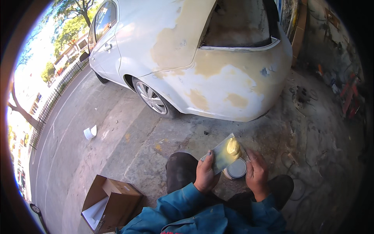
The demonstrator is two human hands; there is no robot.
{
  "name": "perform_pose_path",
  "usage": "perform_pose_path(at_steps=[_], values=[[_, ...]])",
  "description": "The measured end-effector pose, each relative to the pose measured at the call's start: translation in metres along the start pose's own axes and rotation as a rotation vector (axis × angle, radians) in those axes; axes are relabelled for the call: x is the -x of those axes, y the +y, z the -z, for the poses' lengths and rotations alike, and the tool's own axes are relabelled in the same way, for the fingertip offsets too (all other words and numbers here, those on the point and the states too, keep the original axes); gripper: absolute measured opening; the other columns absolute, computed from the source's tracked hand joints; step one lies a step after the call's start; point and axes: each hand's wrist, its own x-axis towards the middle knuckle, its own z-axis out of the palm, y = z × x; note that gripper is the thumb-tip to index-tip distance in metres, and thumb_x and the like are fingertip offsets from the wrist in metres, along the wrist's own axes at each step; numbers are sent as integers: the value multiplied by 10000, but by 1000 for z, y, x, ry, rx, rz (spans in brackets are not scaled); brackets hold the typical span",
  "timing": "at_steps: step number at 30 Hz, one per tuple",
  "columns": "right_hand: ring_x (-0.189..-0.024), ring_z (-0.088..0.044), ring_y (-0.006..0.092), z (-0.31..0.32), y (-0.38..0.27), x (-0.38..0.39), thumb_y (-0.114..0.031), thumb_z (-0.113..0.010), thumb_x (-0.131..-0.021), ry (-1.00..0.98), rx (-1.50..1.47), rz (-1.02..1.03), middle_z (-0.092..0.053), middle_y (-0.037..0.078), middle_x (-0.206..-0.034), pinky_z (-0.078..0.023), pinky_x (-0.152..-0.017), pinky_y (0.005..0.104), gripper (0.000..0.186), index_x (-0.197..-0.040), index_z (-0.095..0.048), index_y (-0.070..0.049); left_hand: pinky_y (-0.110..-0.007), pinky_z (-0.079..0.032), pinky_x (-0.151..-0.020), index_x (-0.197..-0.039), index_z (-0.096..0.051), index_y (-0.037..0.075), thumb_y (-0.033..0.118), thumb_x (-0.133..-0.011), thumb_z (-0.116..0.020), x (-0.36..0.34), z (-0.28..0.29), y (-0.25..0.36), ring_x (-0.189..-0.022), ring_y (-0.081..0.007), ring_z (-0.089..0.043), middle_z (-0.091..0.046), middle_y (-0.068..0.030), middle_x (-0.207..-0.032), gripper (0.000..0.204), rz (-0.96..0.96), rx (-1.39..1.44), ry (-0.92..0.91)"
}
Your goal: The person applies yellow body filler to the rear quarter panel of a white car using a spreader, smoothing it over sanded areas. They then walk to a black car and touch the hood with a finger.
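Note:
My left hand (205,173) grips one end of a flat, pale, see-through board (219,157), thumb on top. On the board's far end sits a thick mound of yellow paste (233,148). My right hand (258,171) is beside the board's right edge with its fingers pressed together. A thin edge shows near its fingertips, but what it holds is too small to make out. Below the board, between my knees, a round can with a grey lid (236,169) stands on the ground, partly covered by the board.
Ahead stands a white car (218,91) with tan filler patches; its rear wheel (151,96) is to the left. An open cardboard box (122,199) with white sheets is at lower left. A white curled piece (90,132) lies beyond it. Dark clutter (350,93) lines the right wall.

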Motion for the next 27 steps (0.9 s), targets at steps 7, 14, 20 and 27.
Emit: perform_pose_path(at_steps=[7, 14, 20, 27], values=[[-1351, -571, 402, -27, -39, 8, -44, -686, -969, -96, 213, 143, -614, 163, -1481, -431, -1208, 623, 484, -1430, -762, -169, -356, -545, -1048, -1381, -662, -83, 374, -1215, -478, 0, -4, -6, -1164, -192, -687, -741, -134, -1299, 520, -132, -271, 29], [-1187, -704, 415, -10, -35, -2, 39, -619, -1005, -29, -101, 15, -745, 189, -1284, -573, -1016, 486, 408, -1397, -713, -18, -350, -526, -956, -1363, -680, -80, 353, -1215, -487, -7, 0, 23, -1083, -185, -646, -741, -110, -1159, 497, -441, -650, 18], [-1213, -690, 418, -16, -44, -20, 52, -615, -977, 21, -117, 20, -716, 210, -1324, -560, -1037, 505, 437, -1399, -710, -9, -434, -541, -972, -1361, -676, -87, 152, -1164, -537, 4, -14, 8, -1053, -411, -683, -736, -246, -1193, 339, -848, -1103, -186], [-1179, -711, 435, -15, -31, 2, 104, -651, -911, -189, -159, 113, -741, 201, -1311, -582, -1022, 502, 449, -1337, -747, -2, -362, -535, -896, -1376, -682, -74, 281, -1206, -493, 2, -3, 12, -1009, -268, -678, -735, -191, -1109, 437, -621, -926, -14]])
